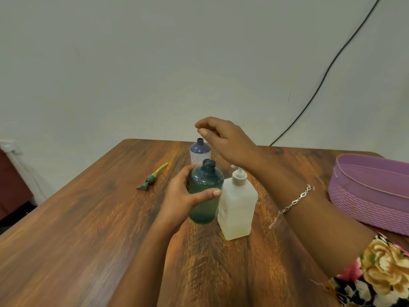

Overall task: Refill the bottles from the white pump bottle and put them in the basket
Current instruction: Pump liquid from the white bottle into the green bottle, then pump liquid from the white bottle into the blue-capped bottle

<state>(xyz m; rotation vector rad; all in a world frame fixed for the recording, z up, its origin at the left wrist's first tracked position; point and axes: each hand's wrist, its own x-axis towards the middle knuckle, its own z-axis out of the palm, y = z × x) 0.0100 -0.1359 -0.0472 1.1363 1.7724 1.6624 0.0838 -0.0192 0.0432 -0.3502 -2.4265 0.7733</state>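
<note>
Though illegible, label point(195, 160) on purple bottle point(200, 149).

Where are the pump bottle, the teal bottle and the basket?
white pump bottle point(238, 209): head view, on its body.
teal bottle point(207, 180): head view, on its shoulder.
purple basket point(365, 202): head view, on its outer wall.
</note>
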